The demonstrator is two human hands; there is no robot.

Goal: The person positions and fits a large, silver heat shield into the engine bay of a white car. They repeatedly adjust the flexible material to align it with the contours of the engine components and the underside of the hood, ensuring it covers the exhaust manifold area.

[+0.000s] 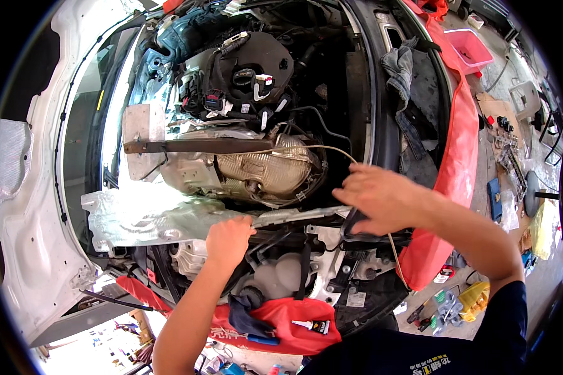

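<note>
My left hand (230, 242) is closed at the near edge of a crumpled silver heat shield (137, 220) lying along the side of the engine bay. My right hand (385, 195) hovers over the bay's front corner, fingers apart and thumb stretched out, with nothing visible in it. A thin beige cable (319, 147) runs past its knuckles and reappears below the wrist; whether they touch I cannot tell. Left of that hand sits a dull metal, barrel-shaped exhaust part (263, 170). Above it lies a long brown bar (194, 146), propped on a pale block (145, 122).
A dark engine cover (247, 65) with loose connectors fills the far bay. Red protective covers (453, 144) drape the car's edges; a glue tube (311, 326) and dark cloth (247, 312) lie on the near one. Jeans fabric (401, 75), a pink basin (468, 51) and floor tools surround the right side.
</note>
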